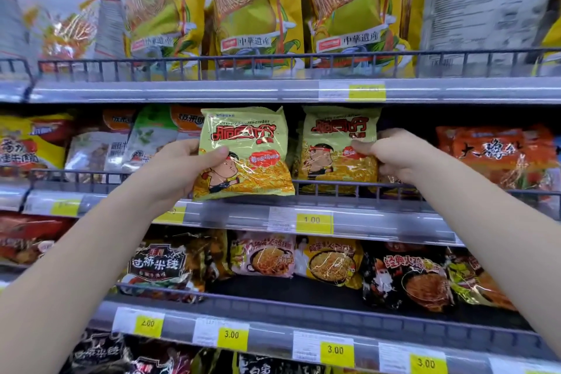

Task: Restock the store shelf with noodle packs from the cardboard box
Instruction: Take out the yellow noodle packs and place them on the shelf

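My left hand (185,167) grips a pale green and yellow noodle pack (252,143) by its left edge, holding it upright just in front of the middle shelf rail (334,184). My right hand (391,155) pinches the right edge of a matching noodle pack (331,146) that stands upright on the middle shelf behind the rail. The two packs are side by side, nearly touching. The cardboard box is out of view.
Tall yellow noodle bags (252,6) fill the top shelf. Orange packs (491,152) sit right of my right hand, mixed packs (100,143) to the left. The lower shelf (273,291) holds dark and pink packs, and yellow price tags (312,220) line the shelf edges.
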A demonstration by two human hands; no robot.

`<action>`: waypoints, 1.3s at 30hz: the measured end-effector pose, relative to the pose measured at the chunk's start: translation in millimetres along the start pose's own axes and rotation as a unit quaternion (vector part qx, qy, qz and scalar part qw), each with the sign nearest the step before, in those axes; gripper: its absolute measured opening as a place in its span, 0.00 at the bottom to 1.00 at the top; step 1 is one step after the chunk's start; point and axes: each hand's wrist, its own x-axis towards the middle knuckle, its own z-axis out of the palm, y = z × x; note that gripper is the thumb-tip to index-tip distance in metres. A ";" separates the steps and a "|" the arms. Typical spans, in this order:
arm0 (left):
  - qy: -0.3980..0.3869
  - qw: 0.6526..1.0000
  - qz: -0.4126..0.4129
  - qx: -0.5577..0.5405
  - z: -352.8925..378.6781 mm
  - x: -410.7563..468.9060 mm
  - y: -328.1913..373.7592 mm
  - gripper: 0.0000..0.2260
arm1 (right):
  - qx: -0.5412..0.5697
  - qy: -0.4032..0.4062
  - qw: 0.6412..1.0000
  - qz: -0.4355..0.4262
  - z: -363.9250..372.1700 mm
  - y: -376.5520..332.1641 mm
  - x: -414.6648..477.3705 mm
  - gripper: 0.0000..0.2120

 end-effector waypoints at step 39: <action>0.131 0.964 0.032 0.228 49.1 60.4 11.6 0.13 | -0.473 0.056 0.877 -0.059 3.7 9.0 5.2 0.36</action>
